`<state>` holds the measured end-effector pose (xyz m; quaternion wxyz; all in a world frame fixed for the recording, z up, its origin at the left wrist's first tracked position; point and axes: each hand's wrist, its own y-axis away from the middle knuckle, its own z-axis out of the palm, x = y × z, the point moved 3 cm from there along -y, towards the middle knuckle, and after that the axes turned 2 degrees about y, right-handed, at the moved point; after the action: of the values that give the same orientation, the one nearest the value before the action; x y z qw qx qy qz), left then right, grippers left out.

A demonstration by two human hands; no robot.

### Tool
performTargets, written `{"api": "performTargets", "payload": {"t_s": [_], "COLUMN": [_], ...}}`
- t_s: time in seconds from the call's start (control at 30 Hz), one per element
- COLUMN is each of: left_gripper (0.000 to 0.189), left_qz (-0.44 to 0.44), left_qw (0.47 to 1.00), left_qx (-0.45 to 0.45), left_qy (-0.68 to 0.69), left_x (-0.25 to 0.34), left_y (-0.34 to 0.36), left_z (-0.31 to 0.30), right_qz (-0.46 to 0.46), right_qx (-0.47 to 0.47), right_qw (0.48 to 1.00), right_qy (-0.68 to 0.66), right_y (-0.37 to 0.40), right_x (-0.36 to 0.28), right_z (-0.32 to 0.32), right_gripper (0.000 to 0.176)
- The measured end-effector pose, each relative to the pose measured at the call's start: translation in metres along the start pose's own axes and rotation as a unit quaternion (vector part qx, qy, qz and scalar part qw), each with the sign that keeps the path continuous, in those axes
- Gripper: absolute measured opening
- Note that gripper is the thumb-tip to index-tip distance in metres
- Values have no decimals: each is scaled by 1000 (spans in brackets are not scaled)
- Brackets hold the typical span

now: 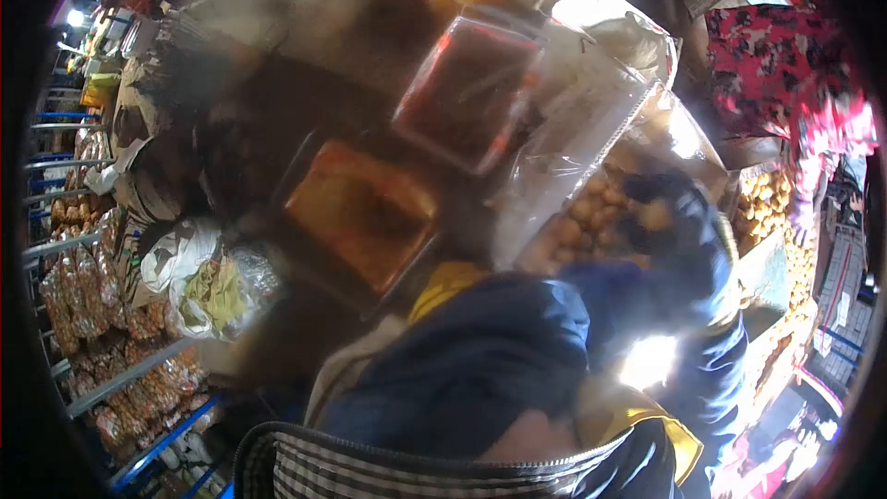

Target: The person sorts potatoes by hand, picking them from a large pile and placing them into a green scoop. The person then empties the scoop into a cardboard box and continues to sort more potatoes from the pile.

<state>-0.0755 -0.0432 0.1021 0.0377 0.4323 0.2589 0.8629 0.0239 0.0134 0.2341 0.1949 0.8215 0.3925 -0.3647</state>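
Only one hand showed: what seemed to be the right hand (667, 222), dark-gloved on a blue sleeve, was sunk into the mouth of one clear plastic bag (591, 120) propped open and tilted toward the person, so the round golden-brown fried balls (577, 222) inside lay within reach. Blur hid whether its fingers were closed on a ball or loose. The left hand was out of view. Just left of the bag, two clear rectangular trays lay flat for display, one of dark red food (471, 83) and one of orange food (360, 208). A second heap of golden balls (767, 203) lay to the right. The balls were too many to count.
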Motion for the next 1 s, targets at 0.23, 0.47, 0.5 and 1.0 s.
{"api": "performTargets", "payload": {"t_s": [0.23, 0.47, 0.5, 1.0], "left_gripper": [17, 22, 22, 40], "left_qz": [-45, -132, -131, -34], "left_qw": [994, 967, 967, 968], "left_qx": [-98, -214, -215, -213], "left_qy": [-31, -38, -43, -129], "left_x": [-45, -127, -135, -101], "left_y": [-28, -56, -62, -54], "left_z": [69, 175, 181, 181], "right_qz": [109, 251, 305, 649], "right_qx": [-17, 377, 452, 211], "right_qw": [984, 892, 836, 716], "right_qy": [-140, 5, -55, 148], "right_y": [20, 217, 254, 349], "right_x": [-72, -9, 1, 44], "right_z": [-31, -79, -69, 49], "right_gripper": [58, 35, 36, 71]}}
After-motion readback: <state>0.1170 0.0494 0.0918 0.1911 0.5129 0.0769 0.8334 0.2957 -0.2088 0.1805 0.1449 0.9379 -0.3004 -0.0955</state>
